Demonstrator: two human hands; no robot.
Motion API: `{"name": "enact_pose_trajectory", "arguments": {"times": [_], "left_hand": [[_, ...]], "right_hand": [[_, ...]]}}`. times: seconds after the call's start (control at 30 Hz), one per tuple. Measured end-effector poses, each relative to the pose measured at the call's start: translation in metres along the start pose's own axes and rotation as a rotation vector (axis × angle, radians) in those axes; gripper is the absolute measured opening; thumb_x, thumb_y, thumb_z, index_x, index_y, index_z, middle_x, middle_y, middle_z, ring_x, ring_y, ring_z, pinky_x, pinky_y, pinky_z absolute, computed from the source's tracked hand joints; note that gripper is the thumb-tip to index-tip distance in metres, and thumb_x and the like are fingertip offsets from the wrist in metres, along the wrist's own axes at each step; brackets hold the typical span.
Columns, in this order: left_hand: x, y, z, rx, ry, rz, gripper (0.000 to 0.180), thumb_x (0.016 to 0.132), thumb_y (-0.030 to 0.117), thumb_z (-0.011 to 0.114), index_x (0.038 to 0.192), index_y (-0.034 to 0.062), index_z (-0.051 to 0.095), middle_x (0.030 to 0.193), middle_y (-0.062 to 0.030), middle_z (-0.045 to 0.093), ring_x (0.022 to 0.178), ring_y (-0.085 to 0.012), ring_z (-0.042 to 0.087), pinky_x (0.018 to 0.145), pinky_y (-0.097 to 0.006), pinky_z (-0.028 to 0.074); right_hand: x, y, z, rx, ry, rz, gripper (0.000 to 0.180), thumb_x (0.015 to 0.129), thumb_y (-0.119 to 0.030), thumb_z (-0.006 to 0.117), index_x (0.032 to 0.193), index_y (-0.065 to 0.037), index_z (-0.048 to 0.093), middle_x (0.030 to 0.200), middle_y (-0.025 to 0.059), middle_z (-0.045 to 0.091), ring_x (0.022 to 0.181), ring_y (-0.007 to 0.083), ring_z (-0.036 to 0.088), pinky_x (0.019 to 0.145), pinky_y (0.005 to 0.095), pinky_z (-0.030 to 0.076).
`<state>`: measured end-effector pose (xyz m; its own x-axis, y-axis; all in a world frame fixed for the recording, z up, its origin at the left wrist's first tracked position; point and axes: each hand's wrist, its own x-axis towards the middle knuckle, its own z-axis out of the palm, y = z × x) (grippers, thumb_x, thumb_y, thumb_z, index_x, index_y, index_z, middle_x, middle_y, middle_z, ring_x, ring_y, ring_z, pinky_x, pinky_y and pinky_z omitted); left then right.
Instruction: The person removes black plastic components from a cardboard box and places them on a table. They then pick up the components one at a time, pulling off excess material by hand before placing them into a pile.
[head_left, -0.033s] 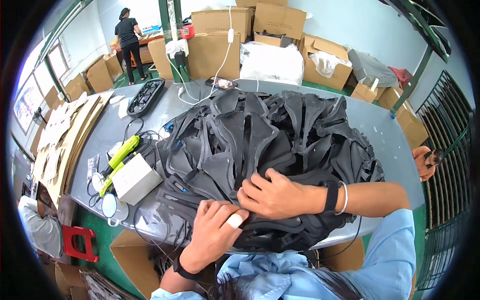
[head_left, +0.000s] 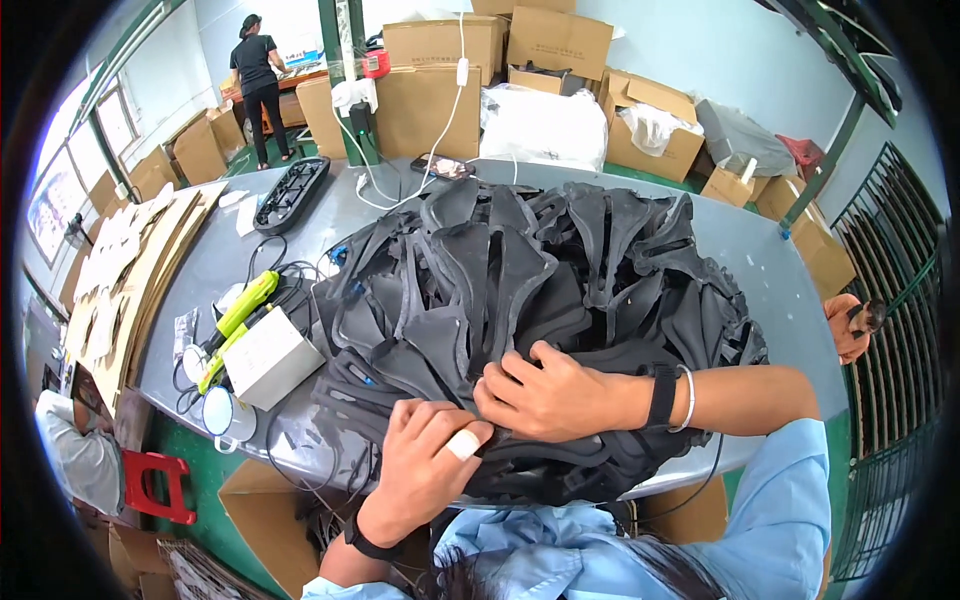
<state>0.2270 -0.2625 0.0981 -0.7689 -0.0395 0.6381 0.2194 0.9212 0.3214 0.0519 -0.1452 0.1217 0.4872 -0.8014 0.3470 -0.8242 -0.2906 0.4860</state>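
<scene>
A big heap of black saddle-shaped pieces covers most of the grey table. My left hand, with white tape on one finger and a black wristband, curls over a black piece at the heap's near edge. Just to its right, touching it, my right hand wears a black watch and a thin bracelet. Its fingers and thumb pinch a black piece on top of the heap. My light blue sleeves come in from below.
Left of the heap lie a white box, a yellow-green tool, cables, a mug and a black tray. Cardboard sheets line the left edge. Boxes stand behind. One person stands far back; another person's hand is at right.
</scene>
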Motion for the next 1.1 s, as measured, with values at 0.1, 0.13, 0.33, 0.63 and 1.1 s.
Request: {"name": "enact_pose_trajectory", "arguments": {"times": [0.1, 0.13, 0.33, 0.63, 1.1], "left_hand": [[0.002, -0.004, -0.004, -0.134, 0.127, -0.101, 0.031, 0.055, 0.001, 0.070, 0.084, 0.0092, 0.062, 0.084, -0.0035, 0.053, 0.082, -0.0218, 0.055, 0.071, -0.035, 0.039], [0.006, -0.004, -0.005, -0.145, 0.140, -0.137, 0.028, 0.051, -0.003, 0.072, 0.074, 0.0068, 0.059, 0.081, -0.0053, 0.052, 0.079, -0.0259, 0.054, 0.069, -0.037, 0.042], [0.014, -0.004, -0.003, -0.105, 0.207, 0.054, 0.025, 0.052, -0.004, 0.072, 0.071, 0.0056, 0.059, 0.077, -0.0049, 0.050, 0.075, -0.0244, 0.056, 0.066, -0.037, 0.043], [-0.028, -0.016, -0.049, -0.229, 0.604, -0.154, 0.028, 0.057, -0.006, 0.072, 0.073, 0.0076, 0.053, 0.080, -0.0063, 0.055, 0.075, -0.0249, 0.056, 0.072, -0.042, 0.046], [0.019, -0.102, -0.102, -0.231, 1.286, -0.215, 0.022, 0.081, -0.004, 0.065, 0.096, 0.0027, 0.050, 0.095, -0.0099, 0.055, 0.087, -0.0169, 0.055, 0.076, -0.030, 0.047]], "right_hand": [[0.006, 0.005, -0.002, -0.060, -0.001, 0.041, 0.031, 0.076, -0.025, 0.055, 0.099, -0.005, 0.056, 0.086, 0.0064, 0.052, 0.076, 0.0178, 0.050, 0.057, 0.0285, 0.040], [0.008, 0.006, -0.002, -0.070, 0.022, 0.059, 0.029, 0.076, -0.025, 0.055, 0.098, -0.005, 0.056, 0.087, 0.0057, 0.052, 0.076, 0.0178, 0.050, 0.057, 0.0282, 0.040], [0.015, 0.015, -0.007, 0.027, 0.053, 0.067, 0.026, 0.075, -0.020, 0.055, 0.096, -0.006, 0.057, 0.089, 0.0060, 0.053, 0.075, 0.0185, 0.052, 0.057, 0.0283, 0.042], [-0.006, 0.069, -0.033, 0.485, 0.361, 0.800, 0.016, 0.079, 0.000, 0.061, 0.095, -0.001, 0.057, 0.087, 0.0113, 0.056, 0.079, 0.0303, 0.059, 0.066, 0.0344, 0.048], [-0.077, 0.105, -0.012, 0.758, 0.661, 1.241, 0.016, 0.092, -0.005, 0.049, 0.107, -0.001, 0.049, 0.091, 0.0078, 0.061, 0.078, 0.0139, 0.062, 0.075, 0.0273, 0.046]]}}
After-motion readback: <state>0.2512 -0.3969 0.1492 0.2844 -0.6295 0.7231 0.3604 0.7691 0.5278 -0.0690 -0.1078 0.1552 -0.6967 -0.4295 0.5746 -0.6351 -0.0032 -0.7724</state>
